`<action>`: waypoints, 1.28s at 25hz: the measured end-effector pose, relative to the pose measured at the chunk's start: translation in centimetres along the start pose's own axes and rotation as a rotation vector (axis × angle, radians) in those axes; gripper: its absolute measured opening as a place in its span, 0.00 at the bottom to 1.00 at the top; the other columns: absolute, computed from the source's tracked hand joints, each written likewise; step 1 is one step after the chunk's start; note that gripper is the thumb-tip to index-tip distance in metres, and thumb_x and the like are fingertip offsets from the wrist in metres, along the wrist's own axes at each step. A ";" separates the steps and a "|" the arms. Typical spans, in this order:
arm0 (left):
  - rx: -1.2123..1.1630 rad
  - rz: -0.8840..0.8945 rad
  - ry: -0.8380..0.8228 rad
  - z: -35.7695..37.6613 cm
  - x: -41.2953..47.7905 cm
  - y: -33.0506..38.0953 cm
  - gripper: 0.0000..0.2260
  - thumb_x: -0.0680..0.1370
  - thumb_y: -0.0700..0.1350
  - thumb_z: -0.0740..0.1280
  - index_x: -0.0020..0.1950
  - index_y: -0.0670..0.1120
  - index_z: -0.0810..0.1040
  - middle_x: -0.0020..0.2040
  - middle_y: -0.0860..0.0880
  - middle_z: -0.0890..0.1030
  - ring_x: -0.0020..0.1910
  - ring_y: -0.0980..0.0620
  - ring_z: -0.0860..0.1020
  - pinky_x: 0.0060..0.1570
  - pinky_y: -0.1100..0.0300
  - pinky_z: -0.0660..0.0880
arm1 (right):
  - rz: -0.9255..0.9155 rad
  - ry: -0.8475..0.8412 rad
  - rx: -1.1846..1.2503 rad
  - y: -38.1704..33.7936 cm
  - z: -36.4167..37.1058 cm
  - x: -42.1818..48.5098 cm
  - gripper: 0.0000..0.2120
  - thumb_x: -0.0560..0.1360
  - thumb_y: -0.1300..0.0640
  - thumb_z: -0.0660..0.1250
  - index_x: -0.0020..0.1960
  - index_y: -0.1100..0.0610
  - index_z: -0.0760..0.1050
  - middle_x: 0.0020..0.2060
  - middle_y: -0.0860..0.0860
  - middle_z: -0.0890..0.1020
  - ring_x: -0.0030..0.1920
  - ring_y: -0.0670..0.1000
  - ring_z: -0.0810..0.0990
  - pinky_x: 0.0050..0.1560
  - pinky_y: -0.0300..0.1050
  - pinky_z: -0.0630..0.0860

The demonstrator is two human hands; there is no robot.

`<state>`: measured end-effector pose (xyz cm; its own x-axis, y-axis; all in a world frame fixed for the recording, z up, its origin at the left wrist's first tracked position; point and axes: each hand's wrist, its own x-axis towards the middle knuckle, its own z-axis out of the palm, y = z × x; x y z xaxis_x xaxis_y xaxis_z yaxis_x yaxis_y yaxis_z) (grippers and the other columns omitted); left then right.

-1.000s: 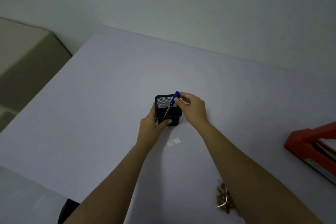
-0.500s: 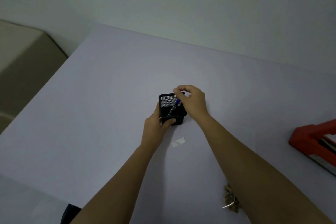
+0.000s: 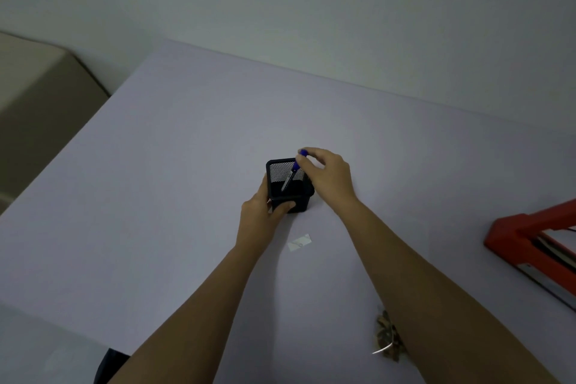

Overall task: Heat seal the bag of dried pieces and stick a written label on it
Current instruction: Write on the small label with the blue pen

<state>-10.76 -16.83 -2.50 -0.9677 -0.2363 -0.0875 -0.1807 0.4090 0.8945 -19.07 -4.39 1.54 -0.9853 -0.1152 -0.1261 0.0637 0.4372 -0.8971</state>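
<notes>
One pale table [image 3: 156, 196] meets a plain wall [image 3: 311, 9]; beige cabinet [image 3: 37, 97] left.

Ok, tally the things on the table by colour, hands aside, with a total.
Black: 1, the mesh pen holder
Blue: 1, the pen standing in it
White: 1, the label
Red: 1, the heat sealer
Brown: 1, the bag of dried pieces
Total: 5

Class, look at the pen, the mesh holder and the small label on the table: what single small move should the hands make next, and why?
Probably lift the pen clear. The right hand pinches its blue top while its tip sits inside the black mesh holder, which the left hand steadies. The label lies just in front on the table.
</notes>
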 end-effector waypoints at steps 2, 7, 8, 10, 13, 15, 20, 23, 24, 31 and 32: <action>0.008 -0.007 0.000 0.0 0.1 -0.3 0.28 0.74 0.42 0.70 0.72 0.47 0.64 0.59 0.49 0.80 0.51 0.55 0.77 0.45 0.83 0.68 | -0.009 0.044 0.092 -0.7 -0.5 -0.1 0.09 0.75 0.54 0.66 0.54 0.56 0.78 0.46 0.46 0.82 0.51 0.45 0.79 0.56 0.38 0.75; -0.014 -0.087 -0.062 -0.9 -0.7 0.2 0.41 0.71 0.46 0.72 0.76 0.47 0.50 0.74 0.49 0.63 0.71 0.50 0.64 0.68 0.56 0.66 | 0.048 0.221 0.533 -2.1 -3.6 -0.7 0.05 0.78 0.59 0.62 0.48 0.57 0.76 0.41 0.48 0.82 0.39 0.42 0.83 0.53 0.38 0.77; -0.063 -0.054 -0.012 -1.4 -1.2 0.9 0.39 0.72 0.45 0.70 0.76 0.47 0.51 0.74 0.50 0.62 0.71 0.52 0.63 0.68 0.57 0.64 | 0.063 0.239 0.586 -2.5 -4.3 -0.9 0.07 0.78 0.59 0.62 0.44 0.55 0.77 0.40 0.48 0.82 0.38 0.41 0.83 0.55 0.40 0.76; -0.160 0.041 0.090 -2.2 -1.9 3.0 0.31 0.72 0.43 0.66 0.73 0.46 0.59 0.68 0.52 0.69 0.65 0.56 0.70 0.63 0.68 0.67 | 0.086 0.249 0.660 -2.9 -5.2 -1.2 0.12 0.78 0.60 0.62 0.37 0.53 0.77 0.39 0.49 0.81 0.36 0.41 0.83 0.58 0.44 0.75; -0.027 0.154 0.101 -2.3 -1.8 6.2 0.16 0.76 0.43 0.68 0.64 0.46 0.73 0.51 0.54 0.79 0.47 0.61 0.78 0.46 0.78 0.71 | 0.116 0.231 0.708 -3.6 -5.5 -1.8 0.13 0.78 0.60 0.62 0.36 0.54 0.77 0.40 0.50 0.81 0.38 0.42 0.82 0.57 0.44 0.76; 0.104 0.230 0.126 -2.0 -1.6 7.4 0.10 0.76 0.43 0.67 0.56 0.44 0.79 0.44 0.52 0.80 0.39 0.56 0.77 0.40 0.78 0.69 | 0.167 0.235 0.749 -3.8 -5.6 -2.3 0.10 0.79 0.58 0.61 0.40 0.55 0.76 0.41 0.50 0.81 0.41 0.44 0.81 0.51 0.42 0.76; 0.324 0.386 0.147 0.2 -2.1 9.0 0.08 0.77 0.44 0.66 0.45 0.41 0.80 0.35 0.45 0.82 0.31 0.49 0.77 0.31 0.65 0.69 | 0.384 0.119 0.544 -3.0 -4.4 -3.4 0.23 0.78 0.40 0.53 0.43 0.56 0.77 0.33 0.51 0.80 0.26 0.45 0.73 0.27 0.38 0.69; 0.437 0.431 0.147 2.2 -2.7 9.3 0.12 0.76 0.45 0.63 0.40 0.39 0.80 0.31 0.44 0.81 0.27 0.47 0.77 0.27 0.59 0.72 | 0.436 0.138 0.391 -3.0 -3.9 -3.7 0.22 0.78 0.47 0.54 0.31 0.58 0.70 0.25 0.51 0.72 0.22 0.46 0.67 0.24 0.39 0.64; 0.448 0.414 0.131 2.6 -2.8 9.3 0.13 0.76 0.45 0.62 0.39 0.38 0.80 0.31 0.43 0.81 0.27 0.46 0.77 0.27 0.57 0.74 | 0.458 0.161 0.381 -3.0 -4.1 -3.6 0.20 0.78 0.50 0.54 0.30 0.58 0.68 0.25 0.51 0.71 0.23 0.47 0.66 0.25 0.39 0.64; -0.003 -0.052 -0.021 2.4 -4.4 10.6 0.15 0.79 0.46 0.61 0.37 0.40 0.80 0.30 0.48 0.79 0.28 0.57 0.75 0.30 0.70 0.70 | 0.563 0.188 0.389 -1.6 -4.8 -3.0 0.17 0.76 0.54 0.54 0.30 0.58 0.65 0.24 0.51 0.67 0.24 0.50 0.64 0.25 0.41 0.60; -0.066 -0.105 -0.020 2.2 -5.3 10.2 0.15 0.79 0.46 0.62 0.36 0.41 0.80 0.29 0.50 0.79 0.26 0.60 0.74 0.29 0.73 0.70 | 0.591 0.251 0.388 -1.1 -6.0 -2.5 0.18 0.76 0.53 0.54 0.29 0.57 0.65 0.24 0.51 0.67 0.23 0.50 0.63 0.25 0.41 0.59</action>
<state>-7.90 -9.50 6.14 -0.9476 -0.2571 -0.1897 -0.2696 0.3243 0.9067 -17.66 0.75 5.42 -0.7729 0.2689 -0.5747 0.5994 0.0120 -0.8004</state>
